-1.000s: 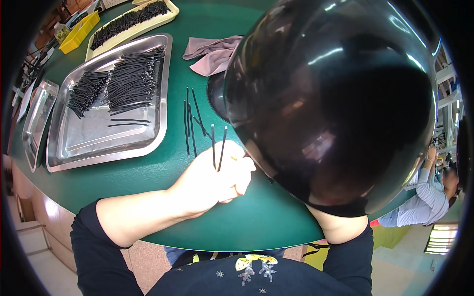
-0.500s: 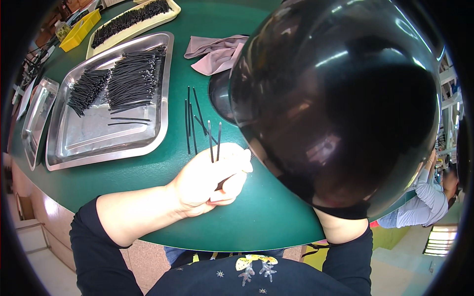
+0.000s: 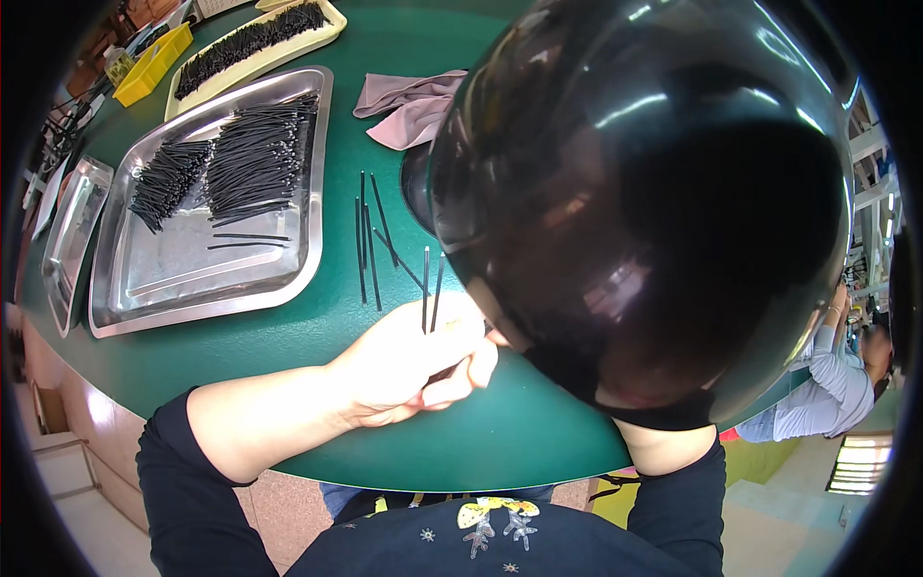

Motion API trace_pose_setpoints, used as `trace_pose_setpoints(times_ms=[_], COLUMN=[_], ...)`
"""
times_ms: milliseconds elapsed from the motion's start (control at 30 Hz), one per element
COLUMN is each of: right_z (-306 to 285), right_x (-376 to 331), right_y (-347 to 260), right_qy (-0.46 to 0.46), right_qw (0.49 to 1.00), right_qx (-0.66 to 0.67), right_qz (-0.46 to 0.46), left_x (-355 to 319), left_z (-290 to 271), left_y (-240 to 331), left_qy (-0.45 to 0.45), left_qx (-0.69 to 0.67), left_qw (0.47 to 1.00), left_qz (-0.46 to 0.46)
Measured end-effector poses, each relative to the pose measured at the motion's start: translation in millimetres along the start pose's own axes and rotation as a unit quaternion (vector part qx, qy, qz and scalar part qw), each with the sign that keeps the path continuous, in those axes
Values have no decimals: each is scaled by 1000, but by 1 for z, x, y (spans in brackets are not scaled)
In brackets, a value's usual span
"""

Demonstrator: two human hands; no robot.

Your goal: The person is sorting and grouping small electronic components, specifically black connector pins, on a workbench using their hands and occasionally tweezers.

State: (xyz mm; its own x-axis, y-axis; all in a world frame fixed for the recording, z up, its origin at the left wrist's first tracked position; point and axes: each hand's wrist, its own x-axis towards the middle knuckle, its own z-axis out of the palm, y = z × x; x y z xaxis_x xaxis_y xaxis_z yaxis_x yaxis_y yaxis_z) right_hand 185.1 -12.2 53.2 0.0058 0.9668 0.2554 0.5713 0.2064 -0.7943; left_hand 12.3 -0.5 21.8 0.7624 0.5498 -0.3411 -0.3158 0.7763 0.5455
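Note:
My left hand (image 3: 413,356) is closed, with two thin black rods (image 3: 426,288) with pale tips standing up out of its grip. Its fingertips reach the lower left edge of a large glossy black dome (image 3: 596,173), shaped like a lamp shade. Behind that dome my right hand is almost wholly hidden; the right forearm (image 3: 663,447) shows below it, and a fingertip seems to show beside the left fingers. Several loose black rods (image 3: 365,250) lie on the green table just beyond my left hand.
A metal tray (image 3: 192,303) at the left holds many black rods in two heaps. Behind it stands a cream tray (image 3: 332,34) of more rods, beside a yellow bin (image 3: 154,67). A pinkish cloth (image 3: 409,111) lies by the round black base (image 3: 415,188). Another person (image 3: 832,385) sits far right.
My left hand has shifted slightly right and nearer to me, toward the dome's edge. The held rods moved along with it and stand a little closer together.

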Motion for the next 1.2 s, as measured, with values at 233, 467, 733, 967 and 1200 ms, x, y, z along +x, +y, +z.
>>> trace_pose_setpoints(times_ms=[233,467,733,967,1200], right_z=[-1,-3,-1,5,4], right_x=[0,-3,-2,2,-2], right_y=[0,4,5,4,6], right_qy=[-4,-8,-11,-12,-14], right_qw=[1000,999,998,997,996], right_qx=[14,29,45,59,73], right_qz=[7,19,30,39,49], left_x=[5,1,0,0,2], left_z=[-7,0,3,7,-1], left_y=[-2,4,2,3,-1], left_qy=[52,15,88,137,74], left_qx=[-3,25,119,195,116], left_qw=[999,998,984,964,983], left_qz=[-3,63,103,117,119])
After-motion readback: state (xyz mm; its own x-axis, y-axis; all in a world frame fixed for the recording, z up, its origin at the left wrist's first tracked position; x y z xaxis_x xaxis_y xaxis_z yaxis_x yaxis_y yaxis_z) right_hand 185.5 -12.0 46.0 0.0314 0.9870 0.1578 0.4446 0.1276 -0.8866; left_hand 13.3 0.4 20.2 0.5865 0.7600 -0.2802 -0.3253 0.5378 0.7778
